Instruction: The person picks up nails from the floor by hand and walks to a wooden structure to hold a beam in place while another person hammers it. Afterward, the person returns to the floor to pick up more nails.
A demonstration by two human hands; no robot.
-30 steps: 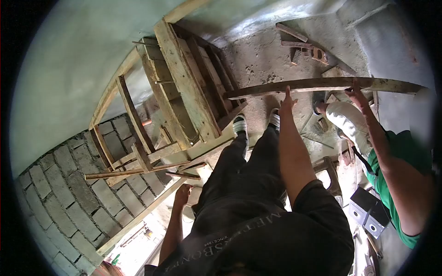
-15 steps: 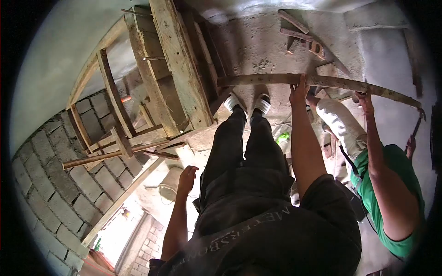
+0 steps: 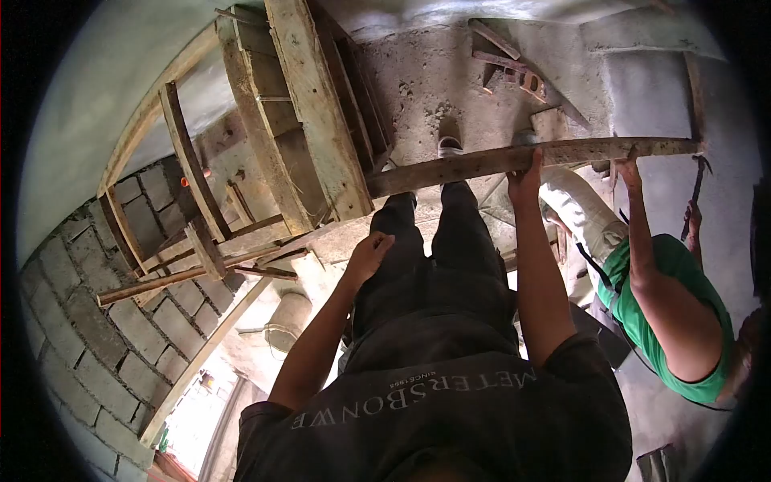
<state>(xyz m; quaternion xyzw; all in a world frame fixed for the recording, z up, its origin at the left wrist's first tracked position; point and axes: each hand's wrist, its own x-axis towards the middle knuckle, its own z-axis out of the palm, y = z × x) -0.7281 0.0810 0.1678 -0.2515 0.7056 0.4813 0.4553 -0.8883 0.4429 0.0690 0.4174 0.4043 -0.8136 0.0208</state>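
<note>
Wooden beam (image 3: 450, 166), long and narrow, spans the view above the concrete floor (image 3: 418, 88), one end meeting the timber framework (image 3: 317, 112) and the other reaching in front of the plastered wall (image 3: 650, 96) at right. The fingers of the right hand (image 3: 526, 178) grip the near edge of the beam around its middle. The left hand (image 3: 371, 255) is near the left thigh, apart from the beam; its fingers are loosely curled, and how far they close cannot be told.

Farther right, a co-worker in a green top (image 3: 662, 309) has one hand (image 3: 630, 173) at the near edge of the beam, towards its right end, and the other hand (image 3: 692, 221) around a hammer (image 3: 700, 173).

The floor is rough and grey, with crumbled debris scattered near its far edge. Towards the far right corner of the floor lie a handsaw (image 3: 533, 83) and short wood pieces (image 3: 495, 38), close together. At left, a wall of grey blocks (image 3: 140, 325) with visible joints stands beyond the open members of the framework. A bucket (image 3: 287, 321) stands between this wall and the wearer's legs (image 3: 393, 233), and bright light fills an opening (image 3: 195, 410) at lower left.
</note>
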